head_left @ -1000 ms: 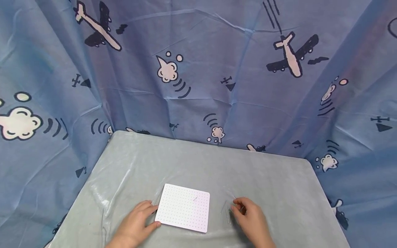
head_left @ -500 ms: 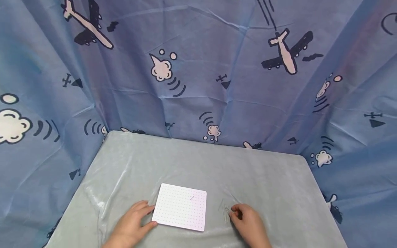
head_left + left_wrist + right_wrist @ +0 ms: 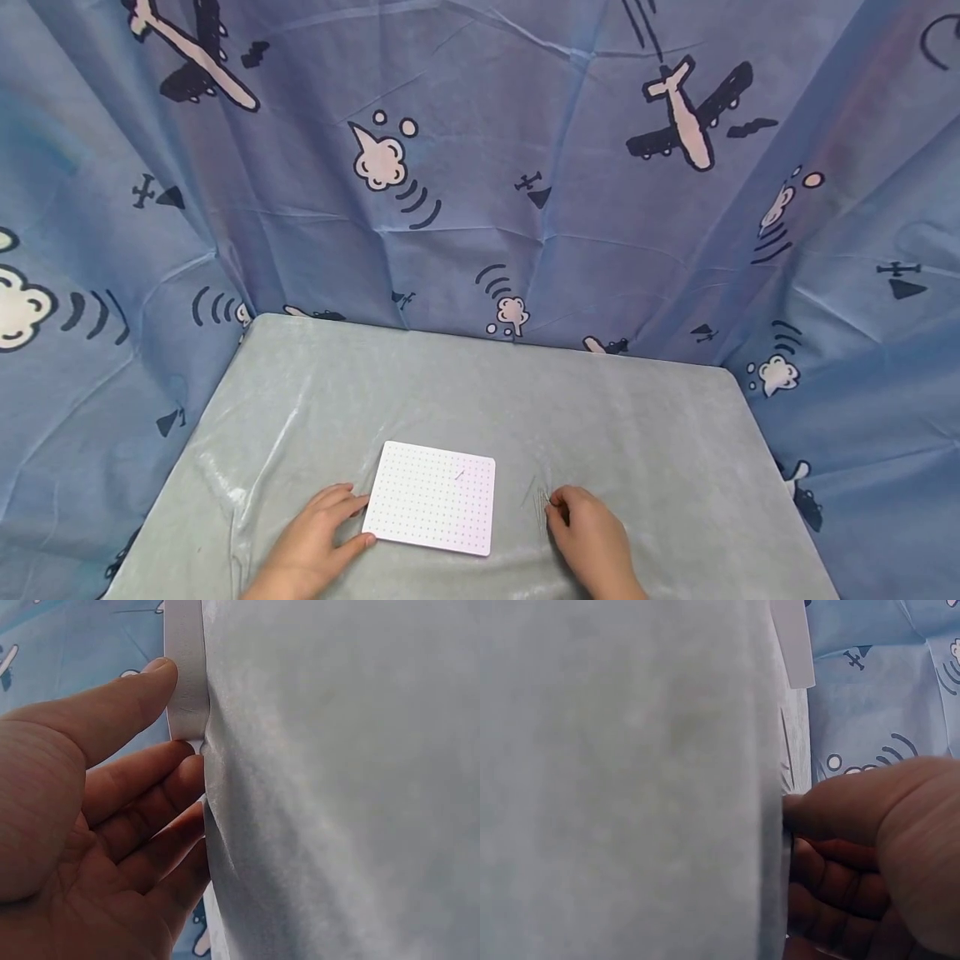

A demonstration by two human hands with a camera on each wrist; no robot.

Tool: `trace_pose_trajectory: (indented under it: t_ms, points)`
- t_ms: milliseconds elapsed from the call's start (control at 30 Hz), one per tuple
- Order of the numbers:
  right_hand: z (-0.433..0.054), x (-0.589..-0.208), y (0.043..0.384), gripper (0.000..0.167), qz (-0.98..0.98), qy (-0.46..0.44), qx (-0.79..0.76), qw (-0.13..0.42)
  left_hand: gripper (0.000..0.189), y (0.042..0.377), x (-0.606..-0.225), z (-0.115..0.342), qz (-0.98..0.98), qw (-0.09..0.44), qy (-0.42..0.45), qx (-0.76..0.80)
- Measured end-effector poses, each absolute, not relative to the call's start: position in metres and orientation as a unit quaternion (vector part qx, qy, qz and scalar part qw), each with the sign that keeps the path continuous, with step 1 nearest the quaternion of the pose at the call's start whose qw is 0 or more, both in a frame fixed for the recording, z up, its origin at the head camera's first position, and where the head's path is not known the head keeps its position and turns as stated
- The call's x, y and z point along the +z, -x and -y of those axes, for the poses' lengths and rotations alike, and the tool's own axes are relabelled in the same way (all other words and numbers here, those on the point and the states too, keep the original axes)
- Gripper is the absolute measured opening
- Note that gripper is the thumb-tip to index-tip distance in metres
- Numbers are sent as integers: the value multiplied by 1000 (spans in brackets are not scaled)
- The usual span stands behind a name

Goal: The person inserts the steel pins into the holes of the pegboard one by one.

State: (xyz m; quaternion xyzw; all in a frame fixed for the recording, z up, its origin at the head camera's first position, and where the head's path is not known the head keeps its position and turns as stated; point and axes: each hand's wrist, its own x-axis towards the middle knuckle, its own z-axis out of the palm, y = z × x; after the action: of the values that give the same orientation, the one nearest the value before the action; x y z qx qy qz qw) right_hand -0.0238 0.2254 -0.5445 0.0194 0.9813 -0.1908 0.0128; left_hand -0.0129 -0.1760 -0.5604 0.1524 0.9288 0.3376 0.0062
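A white board point(image 3: 429, 500) with a grid of small dots lies on the table, a short thin pin point(image 3: 459, 475) showing on its upper right part. My left hand point(image 3: 311, 537) is at the board's left side: the thumb touches the near left corner and the index fingertip meets the left edge. In the left wrist view that thumb lies against the board's thick side. Right of the board lie several thin metal pins point(image 3: 539, 508). My right hand point(image 3: 588, 533) has its thumb and curled index finger down at these pins; I cannot tell whether one is pinched between them.
A grey cloth with creases covers the table point(image 3: 637, 433). Blue curtains point(image 3: 450, 250) printed with planes and clouds hang behind the table and along both sides.
The head view has shifted slightly, so everything sits a little further left. My right fingertips have come closer in over the pins. The left hand stays at the board's edge.
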Motion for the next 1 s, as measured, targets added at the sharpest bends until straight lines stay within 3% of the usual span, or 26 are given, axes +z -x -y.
trace_pose_trajectory:
  t_ms: [467, 833, 1000]
  points:
    - [-230, -539, 26, 11, -979, -12, -205, 13, 50, 12, -559, 176, -930, 25, -142, 339]
    - [-228, -531, 32, 17, -971, 6, -231, -55, 51, 13, -557, 175, -927, 46, -126, 349]
    - [-224, -522, 39, 16, -969, 0, -243, -49, 50, 13, -556, 174, -928, 43, -124, 349]
